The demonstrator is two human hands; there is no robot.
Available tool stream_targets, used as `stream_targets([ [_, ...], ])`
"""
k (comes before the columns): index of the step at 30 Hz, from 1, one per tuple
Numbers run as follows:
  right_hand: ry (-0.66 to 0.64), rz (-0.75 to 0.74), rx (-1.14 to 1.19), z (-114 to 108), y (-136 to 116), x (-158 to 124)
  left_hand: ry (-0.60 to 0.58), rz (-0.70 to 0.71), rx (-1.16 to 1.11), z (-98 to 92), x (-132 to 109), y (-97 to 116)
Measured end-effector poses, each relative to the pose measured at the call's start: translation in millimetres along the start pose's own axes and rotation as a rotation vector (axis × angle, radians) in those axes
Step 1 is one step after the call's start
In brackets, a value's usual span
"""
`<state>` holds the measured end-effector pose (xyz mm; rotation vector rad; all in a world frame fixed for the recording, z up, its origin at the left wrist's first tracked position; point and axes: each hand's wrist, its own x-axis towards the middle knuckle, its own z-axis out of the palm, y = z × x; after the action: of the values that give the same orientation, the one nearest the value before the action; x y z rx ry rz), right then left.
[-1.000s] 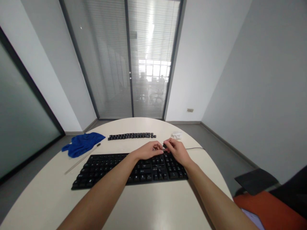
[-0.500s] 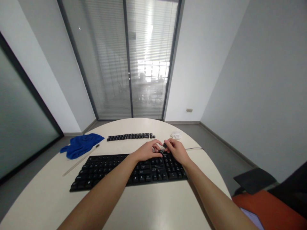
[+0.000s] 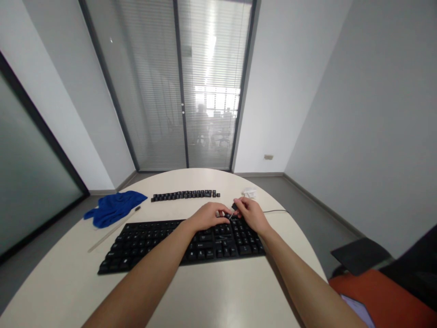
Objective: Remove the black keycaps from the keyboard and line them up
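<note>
Keyboard (image 3: 136, 241) sits mid-tabletop (image 3: 211, 291), with both hands at its 1 o'clock corner. Right hand (image 3: 251, 215) pinches a small black tool (image 3: 234, 207). Left hand (image 3: 206, 216) curls over the keys, can't tell if it's gripping anything. Loose keycaps (image 3: 185, 195) are lined up at 12 o'clock, and most keys look like they're still on.

The right hand (image 3: 251, 215) has raised its small black tool (image 3: 234, 207) slightly; the left hand (image 3: 206, 217) flattened onto the keyboard (image 3: 143, 241).
</note>
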<state>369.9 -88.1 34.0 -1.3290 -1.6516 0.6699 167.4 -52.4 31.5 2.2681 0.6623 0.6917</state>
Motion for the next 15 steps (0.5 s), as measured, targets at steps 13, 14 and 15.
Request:
stream_targets([
  [13,0.007,0.005,-0.013,-0.8,-0.7,-0.1,0.169,0.017,0.053,-0.7,3.7,4.9],
  [14,0.007,0.004,-0.015,-0.8,-0.6,-0.1,0.188,-0.004,0.048,-0.5,4.2,3.0],
  [15,0.005,0.004,-0.017,-0.9,-0.5,-0.2,0.206,-0.026,0.04,-0.3,4.8,0.6],
])
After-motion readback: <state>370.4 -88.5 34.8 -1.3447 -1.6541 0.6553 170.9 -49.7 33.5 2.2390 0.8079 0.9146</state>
